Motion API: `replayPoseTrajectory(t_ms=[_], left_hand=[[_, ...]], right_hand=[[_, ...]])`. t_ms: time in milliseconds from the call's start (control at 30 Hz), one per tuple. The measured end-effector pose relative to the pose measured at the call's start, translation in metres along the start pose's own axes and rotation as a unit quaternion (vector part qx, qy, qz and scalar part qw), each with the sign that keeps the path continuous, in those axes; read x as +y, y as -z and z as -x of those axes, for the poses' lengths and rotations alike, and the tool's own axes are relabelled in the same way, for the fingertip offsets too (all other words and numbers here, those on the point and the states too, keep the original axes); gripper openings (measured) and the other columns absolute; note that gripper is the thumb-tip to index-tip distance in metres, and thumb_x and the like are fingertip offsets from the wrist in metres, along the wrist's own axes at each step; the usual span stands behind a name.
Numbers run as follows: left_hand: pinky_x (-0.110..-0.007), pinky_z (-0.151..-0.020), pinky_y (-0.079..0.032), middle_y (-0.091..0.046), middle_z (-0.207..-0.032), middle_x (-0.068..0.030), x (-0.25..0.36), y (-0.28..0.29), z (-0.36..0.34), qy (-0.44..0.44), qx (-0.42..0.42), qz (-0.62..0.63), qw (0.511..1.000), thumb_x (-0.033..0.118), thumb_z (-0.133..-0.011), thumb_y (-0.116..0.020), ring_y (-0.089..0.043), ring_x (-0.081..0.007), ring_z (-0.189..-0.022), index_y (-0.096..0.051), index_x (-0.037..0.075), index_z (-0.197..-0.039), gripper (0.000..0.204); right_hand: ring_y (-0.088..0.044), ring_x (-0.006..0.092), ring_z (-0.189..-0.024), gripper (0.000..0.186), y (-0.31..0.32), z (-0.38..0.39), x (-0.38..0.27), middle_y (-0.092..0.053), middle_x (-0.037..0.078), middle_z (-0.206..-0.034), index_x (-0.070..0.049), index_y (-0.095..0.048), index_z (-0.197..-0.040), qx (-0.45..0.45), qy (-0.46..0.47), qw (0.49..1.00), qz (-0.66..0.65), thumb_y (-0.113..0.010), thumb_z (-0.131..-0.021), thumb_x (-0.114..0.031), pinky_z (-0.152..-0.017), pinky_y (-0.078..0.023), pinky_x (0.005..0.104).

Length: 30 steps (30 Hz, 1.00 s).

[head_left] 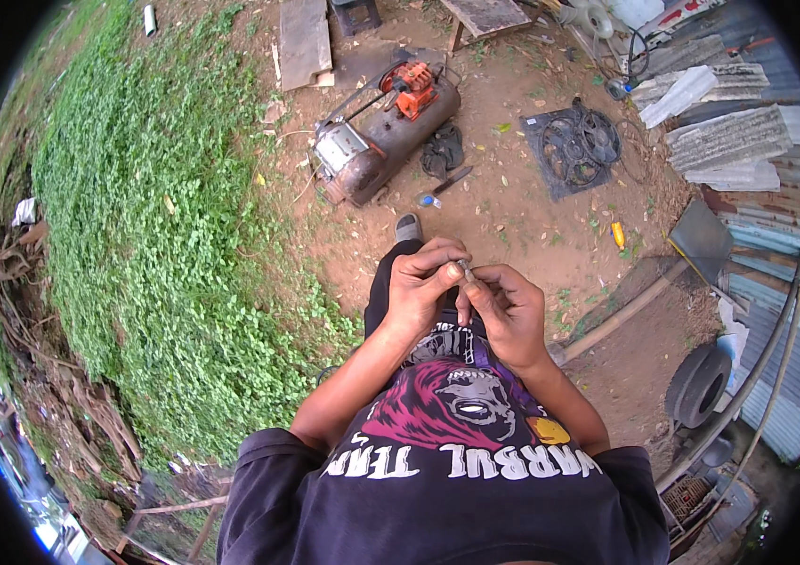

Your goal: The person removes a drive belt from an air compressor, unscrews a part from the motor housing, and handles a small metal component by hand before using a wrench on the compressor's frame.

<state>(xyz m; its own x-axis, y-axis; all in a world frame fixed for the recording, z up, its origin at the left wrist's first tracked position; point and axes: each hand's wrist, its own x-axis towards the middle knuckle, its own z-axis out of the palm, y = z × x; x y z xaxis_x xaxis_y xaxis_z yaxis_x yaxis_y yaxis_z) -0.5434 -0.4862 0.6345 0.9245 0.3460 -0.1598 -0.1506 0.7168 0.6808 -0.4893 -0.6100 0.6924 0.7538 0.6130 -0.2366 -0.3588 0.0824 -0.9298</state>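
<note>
My left hand (421, 284) and my right hand (509, 311) meet in front of my body, with the fingers of both bent in a pinch. Between the fingertips is a small greyish piece (465, 268), mostly covered and too small to name. Both thumbs press close to it. Past my hands, an air compressor (411, 134) with an orange pump head and a grey motor rests on the dirt. A dark crumpled item (442, 152) lies against its right side, near a long dark strip (453, 180) and a small blue-and-clear item (429, 201).
Leafy green plants (164, 217) cover the left side. To the right lie a black fan shroud (550, 155) with coiled cable, a yellow bottle (618, 234) and a tyre (699, 384). Corrugated sheets (776, 231) line the right edge. A wooden board (306, 42) lies at the far side.
</note>
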Motion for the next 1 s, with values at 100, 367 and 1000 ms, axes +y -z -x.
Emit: replayPoseTrajectory(t_ms=[100,367,1000], left_hand=[[-0.026,-0.07,-0.05,-0.058,-0.098,-0.01,0.002,0.01,-0.01,-0.021,-0.007,-0.06,0.998,0.009,-0.083,-0.071,-0.059,-0.0154,-0.08,-0.067,-0.006,-0.096,0.021],[-0.027,-0.082,-0.045,-0.058,-0.099,-0.0097,0.018,0.033,-0.059,0.016,-0.024,-0.013,1.0,0.007,-0.083,-0.07,-0.057,-0.0152,-0.091,-0.067,-0.005,-0.099,0.02],[-0.027,-0.076,-0.05,-0.059,-0.102,-0.0103,0.049,0.039,-0.13,-0.146,0.07,-0.188,0.969,0.012,-0.086,-0.068,-0.06,-0.0155,-0.086,-0.067,-0.004,-0.104,0.024]], right_hand=[[-0.057,0.0036,-0.064,0.017,0.0,-0.012,0.009,-0.063,0.003,-0.075,0.002,-0.057,-0.095,0.022,0.045,0.995,0.087,-0.07,-0.084,-0.001,-0.053,-0.044,0.0192],[-0.06,0.0073,-0.067,0.013,-0.001,-0.072,-0.012,-0.063,0.006,-0.075,0.004,-0.061,-0.097,0.013,0.071,0.973,0.218,-0.064,-0.089,-0.005,-0.058,-0.047,0.0216],[-0.033,0.0065,-0.052,0.034,0.001,-0.203,-0.026,-0.033,-0.005,-0.066,-0.007,-0.048,-0.09,-0.253,-0.344,0.883,-0.194,-0.037,-0.102,-0.037,-0.05,-0.032,0.0227]])
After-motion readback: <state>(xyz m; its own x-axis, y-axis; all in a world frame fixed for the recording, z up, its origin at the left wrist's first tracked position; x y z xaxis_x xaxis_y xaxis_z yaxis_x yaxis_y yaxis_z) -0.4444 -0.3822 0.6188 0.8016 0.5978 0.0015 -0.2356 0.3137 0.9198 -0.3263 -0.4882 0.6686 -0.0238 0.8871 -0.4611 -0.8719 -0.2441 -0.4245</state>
